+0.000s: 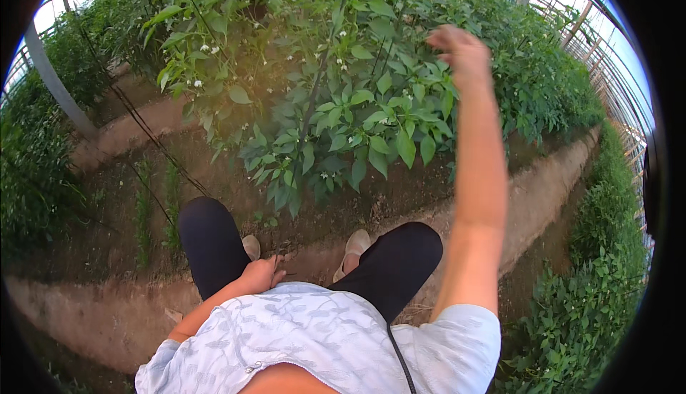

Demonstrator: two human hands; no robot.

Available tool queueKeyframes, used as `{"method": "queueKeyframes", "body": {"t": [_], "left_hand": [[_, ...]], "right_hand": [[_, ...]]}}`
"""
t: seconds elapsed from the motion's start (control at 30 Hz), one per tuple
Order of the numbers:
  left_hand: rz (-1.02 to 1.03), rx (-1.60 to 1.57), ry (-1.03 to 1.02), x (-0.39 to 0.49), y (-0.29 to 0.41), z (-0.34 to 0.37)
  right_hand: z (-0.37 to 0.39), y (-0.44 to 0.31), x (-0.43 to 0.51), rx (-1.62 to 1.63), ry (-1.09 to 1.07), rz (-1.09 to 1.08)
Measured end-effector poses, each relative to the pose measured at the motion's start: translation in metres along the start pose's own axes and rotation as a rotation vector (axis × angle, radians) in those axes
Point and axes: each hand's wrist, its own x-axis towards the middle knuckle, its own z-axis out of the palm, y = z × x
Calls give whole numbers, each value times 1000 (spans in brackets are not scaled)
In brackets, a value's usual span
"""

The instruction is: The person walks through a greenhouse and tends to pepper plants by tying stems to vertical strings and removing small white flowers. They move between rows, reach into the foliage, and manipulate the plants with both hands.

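Note:
My left hand [261, 276] rests low at my lap, beside my left knee. Its fingers are curled around a thin dark item [277, 260], too small to name surely. My right arm stretches forward, and my right hand [460, 48] is blurred at the upper right, over the foliage. Its fingers look bent, and whether they hold anything is unclear. Before me stand leafy green pepper plants [375, 120] with small white flowers [198, 83]. A dark strap or cord [324, 61] runs up through the leaves.
A pale post [56, 80] leans at the left, near dark strings [144, 126] slanting to the ground. A low earthen ridge [536, 195] passes under my feet. More plants [584, 308] grow at the right. Greenhouse framing [605, 45] curves along the upper right.

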Motion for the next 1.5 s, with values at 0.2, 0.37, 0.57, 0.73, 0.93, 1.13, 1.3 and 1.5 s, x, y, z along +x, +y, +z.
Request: {"method": "queueKeyframes", "body": {"t": [0.2,0.37,0.57,0.73,0.93,1.13,1.3,1.5], "left_hand": [[129,91,-73,32,-8,-2],[327,294,-200,58,-4,-12],[270,427,-415,119,47,6],[319,475,-631,160,47,59],[300,206,141,186,70,-17],[334,-348,833,278,95,-64],[320,-354,915,340,104,-71],[308,-559,1120,330,32,-129]], "right_hand": [[-303,-76,-74,10,243,-69],[-524,-59,-282,-611,1352,100],[-239,-48,-292,-1025,1030,-456],[67,2,-307,756,-448,329],[30,-2,-326,1075,-592,31],[-3,30,-334,1212,-394,26],[-18,32,-331,1037,-305,-8],[-8,34,-321,881,-240,59]]}}
